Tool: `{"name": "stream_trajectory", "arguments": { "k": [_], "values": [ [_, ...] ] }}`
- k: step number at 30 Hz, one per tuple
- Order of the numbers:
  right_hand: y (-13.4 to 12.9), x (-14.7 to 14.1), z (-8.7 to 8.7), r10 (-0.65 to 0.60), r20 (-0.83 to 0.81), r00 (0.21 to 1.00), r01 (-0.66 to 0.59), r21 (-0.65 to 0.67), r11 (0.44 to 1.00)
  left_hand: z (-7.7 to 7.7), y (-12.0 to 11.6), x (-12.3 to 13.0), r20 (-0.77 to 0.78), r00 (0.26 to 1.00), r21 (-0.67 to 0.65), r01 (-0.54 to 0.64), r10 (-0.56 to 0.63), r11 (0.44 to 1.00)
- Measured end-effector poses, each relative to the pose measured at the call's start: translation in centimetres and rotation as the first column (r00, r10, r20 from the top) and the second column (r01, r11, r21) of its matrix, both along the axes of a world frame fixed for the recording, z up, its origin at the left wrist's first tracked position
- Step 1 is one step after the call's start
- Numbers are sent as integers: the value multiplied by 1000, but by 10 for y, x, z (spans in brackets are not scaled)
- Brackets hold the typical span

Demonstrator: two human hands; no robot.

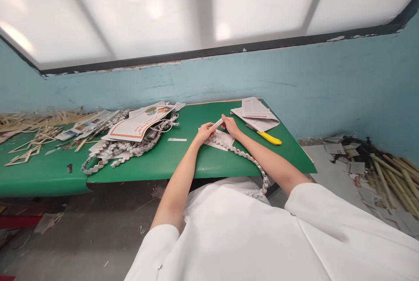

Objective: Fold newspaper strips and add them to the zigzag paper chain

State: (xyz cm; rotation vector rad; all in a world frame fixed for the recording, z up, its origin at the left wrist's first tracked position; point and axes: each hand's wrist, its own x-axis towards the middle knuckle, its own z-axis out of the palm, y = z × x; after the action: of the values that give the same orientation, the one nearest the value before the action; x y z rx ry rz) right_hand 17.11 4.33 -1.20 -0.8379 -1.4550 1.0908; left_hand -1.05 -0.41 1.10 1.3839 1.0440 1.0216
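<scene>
Between my two hands is a narrow folded paper strip (217, 124), pinched at both ends above the green table. My left hand (207, 132) closes on its near end, and my right hand (230, 126) grips the far end with fingers bent. Under them lies a flat piece of newspaper (218, 139). A zigzag chain of folded paper (245, 154) runs from below my hands, over the table edge and down to my lap. Left of my left hand, a loose paper strip (177, 139) rests on the table.
A heap of paper chains (134, 148) lies under a printed sheet (140, 121) on the left. Wood strips (39, 137) spread farther left. Folded newspapers (257, 114) partly cover a yellow-handled tool (270, 138). Bamboo poles (394, 180) lie on the right, beyond the green table (157, 169).
</scene>
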Motion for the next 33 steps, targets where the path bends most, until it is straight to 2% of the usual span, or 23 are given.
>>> {"name": "stream_trajectory", "arguments": {
  "k": [19, 23, 29, 33],
  "values": [
    [-10, 1, 6, -41, 131, 991, 31, 81, 996, -7, 7, -1, 48, 999, -98, 1, 4, 995],
    [-10, 1, 5, -40, 147, 988, 29, 77, 997, -6, 5, -2, 10, 1000, -61, 23, -23, 998],
    [-9, 0, 6, -7, 60, 998, 4, 59, 998, -5, 3, -3, -29, 999, -31, 24, -25, 999],
    [-10, -7, 7, 69, -134, 989, -80, -82, 993, -5, 3, -3, -7, 1000, -19, 16, -16, 1000]
  ]
}}
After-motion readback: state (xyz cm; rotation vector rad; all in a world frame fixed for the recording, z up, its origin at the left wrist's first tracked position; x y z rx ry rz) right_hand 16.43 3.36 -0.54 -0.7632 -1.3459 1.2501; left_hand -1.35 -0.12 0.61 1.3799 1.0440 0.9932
